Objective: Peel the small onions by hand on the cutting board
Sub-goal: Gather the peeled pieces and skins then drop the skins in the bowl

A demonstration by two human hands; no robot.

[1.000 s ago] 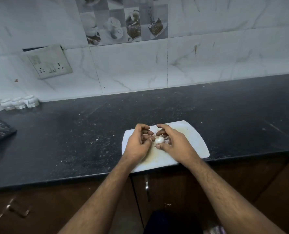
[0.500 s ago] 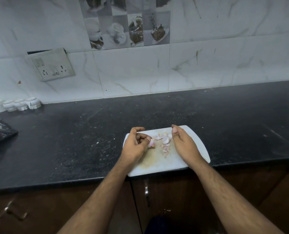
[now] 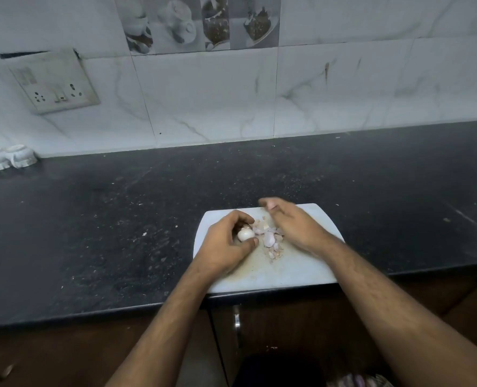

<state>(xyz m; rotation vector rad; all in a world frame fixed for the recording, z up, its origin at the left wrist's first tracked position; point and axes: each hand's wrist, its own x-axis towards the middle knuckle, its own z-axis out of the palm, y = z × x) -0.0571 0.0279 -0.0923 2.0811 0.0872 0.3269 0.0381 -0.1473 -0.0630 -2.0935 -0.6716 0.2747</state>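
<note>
On the white rounded-corner board at the speckled black counter's front edge, the left hand curls round a smooth peeled onion, papery pinkish skins heaped mid-board, right hand loosely spread, empty.

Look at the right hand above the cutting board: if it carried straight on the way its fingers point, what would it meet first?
The right hand points up and left, past the cutting board rim. It would probably meet only bare black counter; depth is unclear.

Onion peels on cutting board
</note>
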